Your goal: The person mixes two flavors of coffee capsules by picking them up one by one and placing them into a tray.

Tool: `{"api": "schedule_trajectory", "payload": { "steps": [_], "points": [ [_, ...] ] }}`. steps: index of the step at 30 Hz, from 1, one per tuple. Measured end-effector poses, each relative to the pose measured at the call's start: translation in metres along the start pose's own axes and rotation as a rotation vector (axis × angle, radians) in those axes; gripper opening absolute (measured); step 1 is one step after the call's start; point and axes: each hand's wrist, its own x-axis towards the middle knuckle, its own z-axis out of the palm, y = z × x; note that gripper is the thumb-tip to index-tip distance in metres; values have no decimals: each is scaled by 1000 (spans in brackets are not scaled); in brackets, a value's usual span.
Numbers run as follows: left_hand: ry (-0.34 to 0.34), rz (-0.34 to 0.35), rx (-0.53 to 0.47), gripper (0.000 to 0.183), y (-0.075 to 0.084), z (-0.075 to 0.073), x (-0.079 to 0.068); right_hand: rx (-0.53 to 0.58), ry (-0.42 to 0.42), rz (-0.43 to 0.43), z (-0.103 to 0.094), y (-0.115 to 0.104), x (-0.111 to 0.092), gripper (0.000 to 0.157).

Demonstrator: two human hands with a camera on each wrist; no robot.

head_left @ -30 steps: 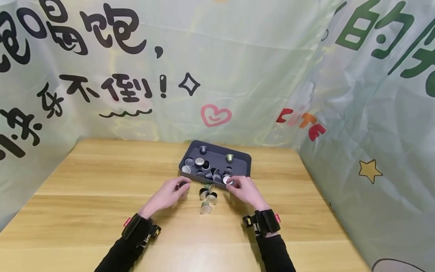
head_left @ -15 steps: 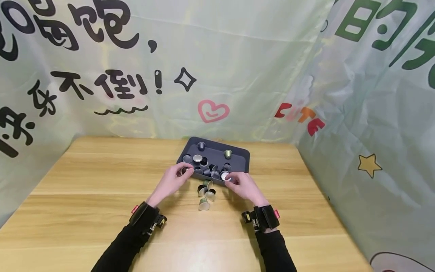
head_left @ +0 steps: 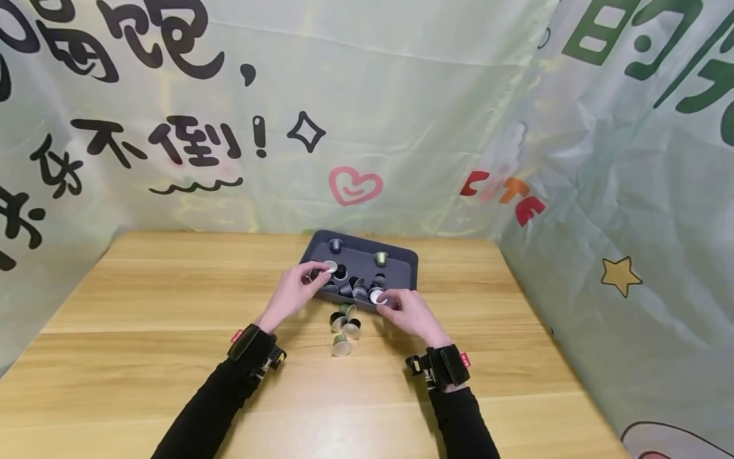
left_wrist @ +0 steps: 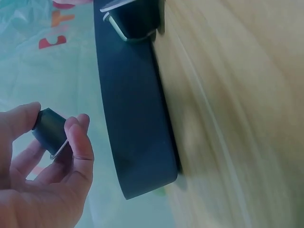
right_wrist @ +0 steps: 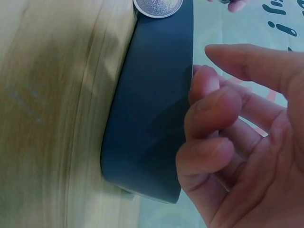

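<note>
My left hand [head_left: 292, 288] is over the left end of a dark grey tray [head_left: 401, 255]. In the left wrist view its thumb and fingers pinch a dark coffee capsule [left_wrist: 50, 130], raised off the tray. My right hand [head_left: 411, 312] stays at the tray's front right, near a white-lidded capsule [head_left: 376, 296]. In the right wrist view its fingers bend loosely beside the tray wall, thumb and index finger apart, and no capsule shows between them. Several more capsules lie in the tray, mostly along its front and left, with a gold-green capsule [head_left: 381, 258] farther back.
On the wooden table [head_left: 172, 357], just in front of the tray, several capsules lie in a small cluster, the nearest being a pale green capsule [head_left: 341, 345]. A printed cloth [head_left: 258, 210] hangs behind the table and along its right side.
With its capsule, my left hand has moved from in front of the tray's left corner forward and over the tray. My right hand has hardly moved. The head view has shifted slightly.
</note>
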Motion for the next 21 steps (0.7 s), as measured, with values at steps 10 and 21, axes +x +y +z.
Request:
{"api": "schedule_trajectory", "payload": {
  "steps": [10, 21],
  "points": [
    [23, 38, 77, 28, -4, 0, 5, -4, -2, 15, 1, 0, 0, 18],
    [-33, 147, 246, 31, -15, 1, 3, -8, 9, 9, 1, 0, 1, 16]
  ]
}}
